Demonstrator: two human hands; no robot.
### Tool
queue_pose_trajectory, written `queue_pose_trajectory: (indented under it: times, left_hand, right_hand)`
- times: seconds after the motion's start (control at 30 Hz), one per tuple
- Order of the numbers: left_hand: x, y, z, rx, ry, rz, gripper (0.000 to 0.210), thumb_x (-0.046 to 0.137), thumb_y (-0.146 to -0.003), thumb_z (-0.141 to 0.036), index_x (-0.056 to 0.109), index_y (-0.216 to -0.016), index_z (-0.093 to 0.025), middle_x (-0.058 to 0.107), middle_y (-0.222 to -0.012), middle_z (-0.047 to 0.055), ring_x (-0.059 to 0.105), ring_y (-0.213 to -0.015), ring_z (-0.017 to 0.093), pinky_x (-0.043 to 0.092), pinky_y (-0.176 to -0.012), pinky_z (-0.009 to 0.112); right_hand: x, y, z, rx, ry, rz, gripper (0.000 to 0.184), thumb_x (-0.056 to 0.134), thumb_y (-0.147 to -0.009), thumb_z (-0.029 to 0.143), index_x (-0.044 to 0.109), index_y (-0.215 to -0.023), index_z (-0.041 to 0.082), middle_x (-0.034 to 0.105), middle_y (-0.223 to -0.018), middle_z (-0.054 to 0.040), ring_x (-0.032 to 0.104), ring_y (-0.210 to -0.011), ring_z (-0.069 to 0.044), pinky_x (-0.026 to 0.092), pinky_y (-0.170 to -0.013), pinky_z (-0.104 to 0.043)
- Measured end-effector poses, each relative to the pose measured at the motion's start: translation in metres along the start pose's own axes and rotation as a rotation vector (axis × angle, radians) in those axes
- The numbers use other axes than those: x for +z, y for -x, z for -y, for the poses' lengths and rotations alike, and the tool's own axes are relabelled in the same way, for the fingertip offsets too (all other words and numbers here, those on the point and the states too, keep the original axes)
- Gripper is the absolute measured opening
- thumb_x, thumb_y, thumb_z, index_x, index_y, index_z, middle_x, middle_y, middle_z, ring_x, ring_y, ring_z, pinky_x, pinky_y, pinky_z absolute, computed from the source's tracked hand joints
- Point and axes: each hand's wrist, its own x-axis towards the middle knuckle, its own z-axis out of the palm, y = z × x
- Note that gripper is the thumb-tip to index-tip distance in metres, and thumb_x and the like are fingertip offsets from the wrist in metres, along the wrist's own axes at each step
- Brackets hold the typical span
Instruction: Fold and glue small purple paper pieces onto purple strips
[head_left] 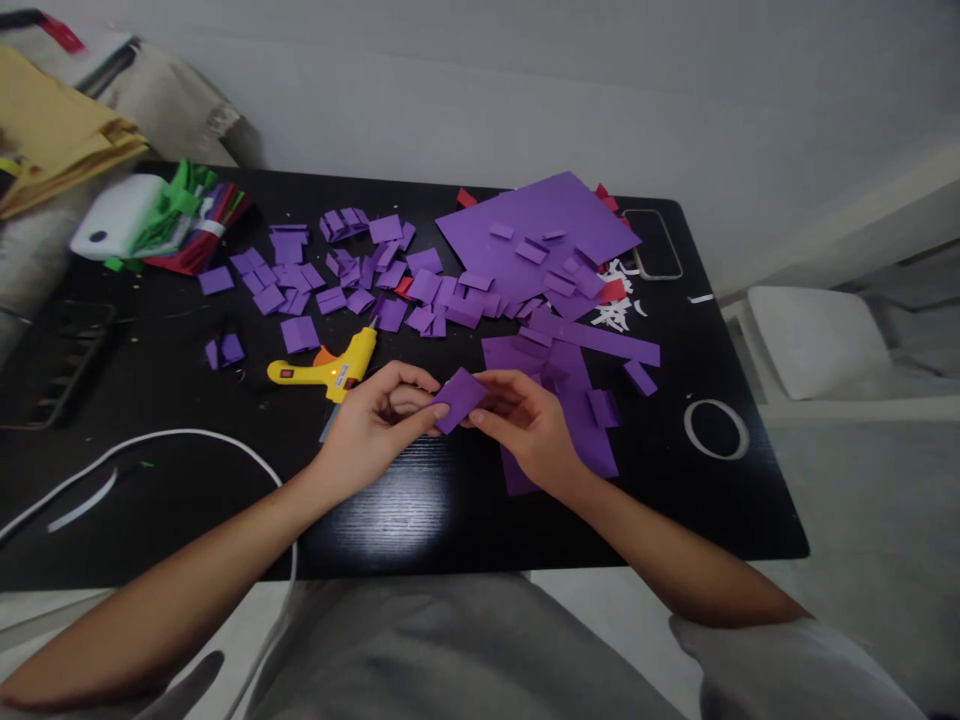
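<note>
Between my two hands is a small purple paper piece [460, 400], held above the table's near half. My left hand [386, 410] pinches its left edge between thumb and fingers. On the other side, my right hand [525, 425] grips the right edge with thumb and fingertips. A yellow glue gun [337, 368] lies just beyond my left hand, its nozzle toward the paper pieces. Under and beside my right hand lies a larger purple sheet [592, 440]. Many folded purple pieces [427, 285] are scattered across the table behind my hands.
The black table [225, 520] carries a big purple sheet [570, 215], white scraps [616, 305], a phone-shaped frame [652, 245] and a white ring [717, 430] at right. Green and red bundles [199, 225] sit at far left. A white cable [187, 432] curves across the left side.
</note>
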Motion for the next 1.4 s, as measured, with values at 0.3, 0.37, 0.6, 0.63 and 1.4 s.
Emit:
queue_pose_trajectory:
  times: [0.3,0.37,0.6,0.63,1.4]
  left_hand:
    - [0.0006,-0.0001,-0.0034,-0.089,0.055,0.044,0.028,0.082,-0.088,-0.032,0.059,-0.092,-0.017,0.076,-0.068,-0.002,0.074,-0.061,0.011,0.063,-0.064,0.020]
    - [0.0002,-0.0002,-0.0039,-0.105,0.055,0.058,0.029,0.082,-0.089,-0.034,0.059,-0.092,-0.017,0.076,-0.068,-0.002,0.074,-0.061,0.011,0.063,-0.064,0.020]
    - [-0.0028,-0.0004,-0.0060,-0.067,-0.015,0.107,0.029,0.072,-0.096,-0.044,0.066,-0.089,-0.016,0.070,-0.068,-0.001,0.073,-0.065,0.014,0.065,-0.068,0.026]
    - [-0.0034,-0.0005,-0.0063,-0.069,-0.014,0.115,0.030,0.071,-0.097,-0.044,0.067,-0.088,-0.016,0.071,-0.069,0.000,0.072,-0.065,0.014,0.065,-0.068,0.026]
    - [-0.0036,0.0002,0.0010,-0.048,-0.069,0.119,0.021,0.073,-0.094,-0.033,0.057,-0.095,-0.019,0.063,-0.067,-0.004,0.060,-0.059,0.011,0.046,-0.059,0.022]
  right_hand:
    - [0.0007,0.0014,0.0020,-0.074,-0.064,0.027,0.034,0.082,-0.087,0.027,0.074,-0.120,0.029,0.078,-0.105,-0.0016,0.075,-0.098,-0.019,0.068,-0.092,-0.040]
    - [0.0008,0.0015,0.0016,-0.077,-0.061,0.024,0.032,0.082,-0.088,0.027,0.075,-0.119,0.029,0.078,-0.104,-0.0012,0.075,-0.098,-0.019,0.068,-0.092,-0.040]
    - [-0.0001,0.0005,0.0035,-0.042,-0.014,-0.013,0.029,0.081,-0.090,0.034,0.077,-0.119,0.029,0.080,-0.106,-0.0030,0.077,-0.100,-0.021,0.069,-0.088,-0.040]
    - [0.0000,0.0004,0.0039,-0.040,-0.014,-0.012,0.030,0.081,-0.090,0.034,0.077,-0.119,0.029,0.080,-0.106,-0.0032,0.077,-0.101,-0.021,0.069,-0.088,-0.040]
    - [0.0019,-0.0020,0.0012,0.041,-0.051,-0.027,0.030,0.090,-0.079,0.043,0.082,-0.102,0.026,0.081,-0.099,-0.0025,0.078,-0.091,-0.022,0.071,-0.080,-0.040]
